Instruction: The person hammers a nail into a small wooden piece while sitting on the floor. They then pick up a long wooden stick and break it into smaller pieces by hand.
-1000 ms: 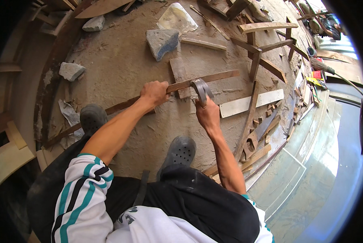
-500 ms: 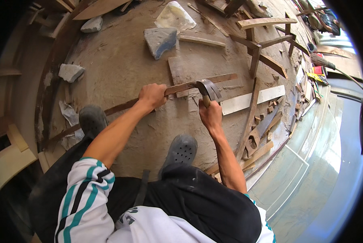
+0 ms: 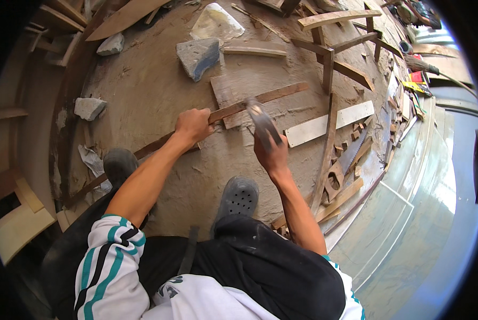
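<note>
A long, narrow brown wood strip (image 3: 284, 92) lies slantwise on the floor, crossing over a short flat board (image 3: 221, 92). My left hand (image 3: 192, 127) is closed around the strip near its middle, left of the short board. In my right hand (image 3: 272, 153) is a claw hammer (image 3: 264, 124), its head raised off the strip and blurred by motion. The fist hides most of the hammer's handle. No nail can be made out on the strip.
Broken concrete chunks (image 3: 199, 57) lie beyond the strip. A white-faced board (image 3: 329, 124), a handsaw (image 3: 335, 180) and small offcuts lie to the right. A wooden frame (image 3: 329, 50) stands at the far right. Glass-like sheets (image 3: 393, 213) lie at the right edge.
The hammer head has lifted off the strip and tipped back toward me. My left hand keeps its hold on the strip. The whole view has shifted slightly.
</note>
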`<action>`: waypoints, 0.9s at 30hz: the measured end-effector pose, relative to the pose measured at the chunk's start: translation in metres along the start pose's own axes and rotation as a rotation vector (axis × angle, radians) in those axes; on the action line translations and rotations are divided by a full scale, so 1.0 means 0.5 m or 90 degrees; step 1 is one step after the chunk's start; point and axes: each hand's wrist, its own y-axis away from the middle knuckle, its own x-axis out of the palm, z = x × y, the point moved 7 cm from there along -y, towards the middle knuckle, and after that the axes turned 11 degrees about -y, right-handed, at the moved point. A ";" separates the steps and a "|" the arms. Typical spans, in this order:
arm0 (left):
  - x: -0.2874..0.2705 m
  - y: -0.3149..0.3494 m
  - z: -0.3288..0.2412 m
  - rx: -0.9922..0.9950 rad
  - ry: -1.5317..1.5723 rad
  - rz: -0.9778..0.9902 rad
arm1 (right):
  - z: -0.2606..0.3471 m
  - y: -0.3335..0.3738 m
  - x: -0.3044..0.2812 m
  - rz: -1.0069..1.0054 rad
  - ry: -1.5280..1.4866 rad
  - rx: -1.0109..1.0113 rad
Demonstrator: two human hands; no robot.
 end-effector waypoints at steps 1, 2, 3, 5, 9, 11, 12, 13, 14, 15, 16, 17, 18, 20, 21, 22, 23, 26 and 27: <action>0.002 0.006 0.002 -0.003 -0.004 0.001 | -0.006 -0.013 0.017 0.051 0.066 0.047; 0.013 0.010 0.008 0.006 -0.019 0.004 | -0.020 -0.022 0.019 0.077 0.051 0.131; 0.029 0.014 0.018 0.016 -0.033 0.008 | -0.011 -0.020 0.007 0.055 0.022 0.119; 0.022 0.013 0.015 0.026 -0.040 0.005 | 0.001 -0.015 -0.020 0.011 -0.031 0.099; -0.017 -0.011 0.024 0.024 -0.003 0.011 | -0.096 0.023 -0.053 -0.047 -0.090 0.294; -0.027 -0.023 0.043 0.036 0.031 0.010 | -0.111 0.033 -0.054 -0.025 -0.118 0.363; -0.034 -0.029 0.055 0.046 0.053 -0.002 | -0.119 0.036 -0.050 0.012 -0.130 0.408; -0.044 -0.035 0.059 0.059 0.075 -0.014 | -0.128 0.041 -0.050 0.046 -0.140 0.452; -0.057 -0.040 0.060 0.080 0.110 -0.035 | -0.143 0.046 -0.045 0.079 -0.133 0.460; -0.071 -0.043 0.063 0.100 0.144 -0.057 | -0.168 0.054 -0.035 0.113 -0.126 0.467; -0.085 -0.045 0.064 0.121 0.178 -0.077 | -0.181 0.060 -0.025 0.147 -0.120 0.474; -0.095 -0.045 0.062 0.138 0.191 -0.089 | -0.193 0.066 -0.017 0.166 -0.133 0.480; -0.105 -0.045 0.060 0.155 0.204 -0.101 | -0.205 0.073 -0.010 0.185 -0.146 0.485; -0.117 -0.041 0.053 0.164 0.194 -0.094 | -0.192 0.076 0.001 0.224 -0.187 0.487; -0.119 -0.041 0.049 0.158 0.171 -0.077 | -0.186 0.076 0.002 0.240 -0.213 0.481; -0.120 -0.038 0.050 0.148 0.147 -0.060 | -0.169 0.073 0.006 0.260 -0.242 0.474; -0.110 -0.041 0.053 0.126 0.163 -0.028 | -0.161 0.070 0.011 0.284 -0.234 0.467; -0.081 -0.055 0.051 0.084 0.192 0.032 | -0.155 0.054 0.026 0.341 -0.213 0.457; -0.074 -0.059 0.044 0.084 0.190 0.033 | -0.160 0.053 0.031 0.354 -0.210 0.463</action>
